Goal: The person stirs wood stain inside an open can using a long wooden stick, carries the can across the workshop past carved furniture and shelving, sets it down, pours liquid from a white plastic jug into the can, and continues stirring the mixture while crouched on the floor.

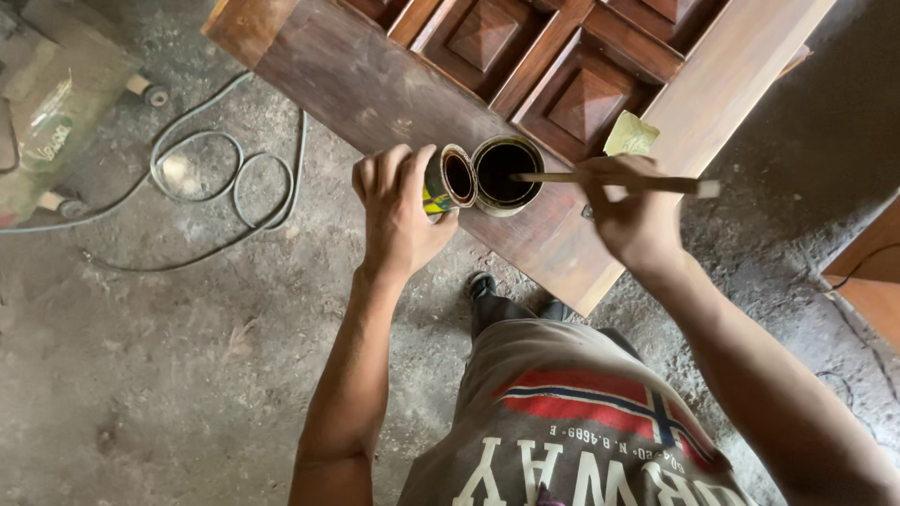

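My left hand [398, 211] grips a small tin can [448, 179], tipped on its side with its mouth against a round open container [506, 173] of dark liquid. That container stands on the edge of a dark wooden panelled door [394, 89]. My right hand [636, 217] holds a thin wooden stick [614, 180] that lies level, its far end over the container's dark liquid. A small yellowish scrap [630, 136] lies on the door just beyond my right hand.
The door lies flat above a dusty concrete floor [187, 356]. A grey cable [225, 178] coils on the floor at left, beside a green wheeled object [56, 112]. Another wooden piece [867, 272] stands at the right edge. My foot [481, 284] is below the door.
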